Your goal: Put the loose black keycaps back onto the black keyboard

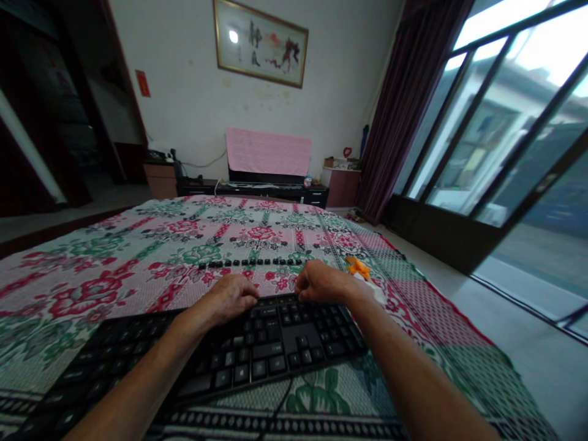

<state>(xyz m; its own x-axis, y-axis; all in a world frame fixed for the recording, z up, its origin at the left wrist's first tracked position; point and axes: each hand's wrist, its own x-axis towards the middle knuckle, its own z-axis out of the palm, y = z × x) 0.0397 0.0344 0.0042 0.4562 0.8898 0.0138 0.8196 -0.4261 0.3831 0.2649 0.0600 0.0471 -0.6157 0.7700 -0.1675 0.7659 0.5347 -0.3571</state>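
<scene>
A black computer keyboard [266, 349] lies on the patterned cloth, its far edge under both hands. My left hand [232, 297] is bent over that far edge, thumb and fingertips close together on the rim. To its right, my right hand [321, 282] has its fingers curled in toward the keyboard's top row; whatever is between them is hidden. Beyond the keyboard, several loose black keycaps [252, 262] stand in a line on the cloth, reaching up to my right hand. A cable [282, 395] runs from the keyboard's near side.
A floral red, green and white cloth [257, 236] covers the surface. An orange crumpled item [357, 267] and something white [374, 289] lie beside my right forearm. A low cabinet with a pink-covered screen [269, 151] stands against the wall; glass doors [487, 135] are at right.
</scene>
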